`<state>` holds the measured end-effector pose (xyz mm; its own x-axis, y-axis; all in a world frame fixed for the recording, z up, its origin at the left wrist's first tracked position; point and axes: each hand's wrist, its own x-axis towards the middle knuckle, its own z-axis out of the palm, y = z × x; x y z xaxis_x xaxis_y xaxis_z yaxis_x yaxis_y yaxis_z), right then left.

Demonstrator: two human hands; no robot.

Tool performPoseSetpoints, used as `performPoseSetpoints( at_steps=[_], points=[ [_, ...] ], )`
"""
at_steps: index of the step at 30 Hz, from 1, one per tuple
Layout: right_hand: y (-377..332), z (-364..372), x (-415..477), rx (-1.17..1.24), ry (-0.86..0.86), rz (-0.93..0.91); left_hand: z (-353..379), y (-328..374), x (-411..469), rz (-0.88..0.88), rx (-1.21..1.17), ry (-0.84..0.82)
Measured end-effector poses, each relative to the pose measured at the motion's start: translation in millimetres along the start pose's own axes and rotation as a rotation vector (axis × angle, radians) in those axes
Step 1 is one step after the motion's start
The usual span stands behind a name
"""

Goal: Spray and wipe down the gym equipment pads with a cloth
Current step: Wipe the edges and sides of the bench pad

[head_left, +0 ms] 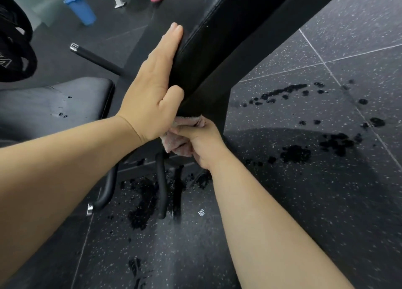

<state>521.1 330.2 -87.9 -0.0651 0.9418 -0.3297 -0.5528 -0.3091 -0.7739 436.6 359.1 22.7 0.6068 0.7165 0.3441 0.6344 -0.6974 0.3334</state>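
At the lower end of the slanted black pad (206, 49), the right hand (203, 144) grips a pinkish cloth (178, 146), pressing it to the pad. The left hand (152, 88) lies flat on the pad's side, fingers (171, 38) straight. Wet spots (295, 153) dot the floor (326, 201).

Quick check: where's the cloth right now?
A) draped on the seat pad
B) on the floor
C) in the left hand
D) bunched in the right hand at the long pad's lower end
D: the right hand grips the cloth at the lower end of the long pad, while the left hand lies flat on the pad's side.
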Motion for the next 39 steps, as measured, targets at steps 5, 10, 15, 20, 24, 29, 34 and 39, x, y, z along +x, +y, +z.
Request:
performPoseSetpoints(
  at_steps=[5,10,15,20,24,29,34,39],
  points=[
    [-30,-29,-7,0.337,-0.033,-0.256,-9,-20,-16,-0.062,-0.039,-0.07],
    [-22,-15,-5,0.531,-0.041,-0.338,-9,-53,-47,-0.187,-0.059,-0.123],
    [19,8,11,0.219,-0.092,-0.157,-10,-54,-43,-0.191,-0.128,-0.157],
    [16,11,3,0.058,-0.105,-0.113,-12,-54,-45,-0.19,-0.129,-0.151],
    [-12,-7,3,0.481,-0.083,-0.386,-12,-74,-64,-0.273,-0.082,-0.145],
    [21,13,16,0.679,-0.122,-0.358,-5,-94,-81,-0.308,-0.101,-0.125],
    [86,49,34,0.156,-0.159,-0.012,-7,-94,-80,-0.304,-0.152,-0.118],
    [90,58,37,0.053,-0.079,0.076,-10,-94,-81,-0.297,-0.15,-0.134]
  ],
)
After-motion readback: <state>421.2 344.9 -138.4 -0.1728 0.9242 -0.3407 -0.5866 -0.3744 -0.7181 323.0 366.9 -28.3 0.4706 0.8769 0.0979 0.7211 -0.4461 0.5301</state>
